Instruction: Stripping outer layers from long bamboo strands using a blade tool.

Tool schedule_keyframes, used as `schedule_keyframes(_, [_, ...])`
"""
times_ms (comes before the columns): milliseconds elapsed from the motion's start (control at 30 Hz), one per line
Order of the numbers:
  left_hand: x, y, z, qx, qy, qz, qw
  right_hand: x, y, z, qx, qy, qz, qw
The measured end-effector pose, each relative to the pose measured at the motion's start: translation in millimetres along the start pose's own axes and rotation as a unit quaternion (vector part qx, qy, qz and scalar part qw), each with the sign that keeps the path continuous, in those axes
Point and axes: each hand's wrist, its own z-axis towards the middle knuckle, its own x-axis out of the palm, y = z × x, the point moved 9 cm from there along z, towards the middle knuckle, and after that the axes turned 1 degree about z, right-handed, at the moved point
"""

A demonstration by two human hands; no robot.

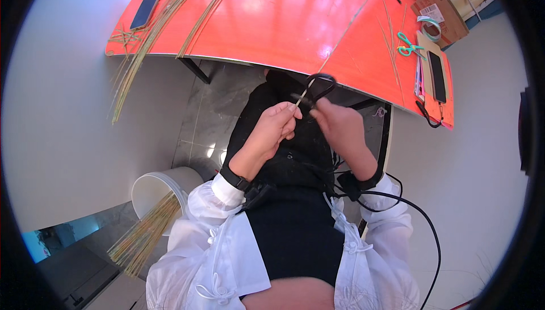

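My left hand (271,129) pinches a thin pale straw strip (304,92) that sticks up and to the right from its fingertips. My right hand (339,126) grips black-handled scissors (321,86), whose loops show just above its fingers, with the blades meeting the strip between the two hands. Both hands are held close together over my lap, below the near edge of the orange table (272,20). Black bands with cables sit on both wrists.
Long straw stalks (150,34) lie over the table's left edge beside a dark phone (145,10). Teal scissors (407,45), a second phone (437,75), a tape roll (430,22) and a cardboard box (442,11) sit at the right. A white bucket (153,187) holds straw at lower left.
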Motion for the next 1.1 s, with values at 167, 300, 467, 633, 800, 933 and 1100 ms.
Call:
schedule_keyframes(167, [0.4, 2.2, -0.2, 0.005, 0.008, 0.006, 1.0, -0.7, -10.9, 10.4, 0.004, -0.004, 0.002, 1.0])
schedule_keyframes(300, [-7.6, -6.2, 0.9, 0.072, -0.051, 0.159, 0.983, -0.3, 1.3, 3.3, 0.001, -0.003, -0.005, 1.0])
schedule_keyframes(467, [-5.5, -23.3, -8.0, 0.154, -0.118, 0.319, 0.928, -4.2, -13.1, 12.0, 0.017, -0.016, -0.018, 1.0])
schedule_keyframes(633, [1.6, -36.8, -16.6, 0.202, -0.162, 0.453, 0.853, 1.0, 7.3, -0.1, -0.011, 0.013, 0.013, 1.0])
schedule_keyframes(800, [5.7, -36.2, -16.6, 0.223, -0.156, 0.458, 0.846, -4.3, -4.2, 2.2, 0.016, 0.002, -0.005, 1.0])
schedule_keyframes(933, [-5.2, -22.9, -9.5, 0.188, -0.137, 0.384, 0.893, 4.9, 7.7, -7.7, -0.019, 0.02, 0.03, 0.999])
schedule_keyframes(1100, [-11.4, -1.6, -5.4, 0.091, -0.058, 0.218, 0.97, -2.9, -22.2, 0.4, 0.051, 0.013, -0.002, 0.999])
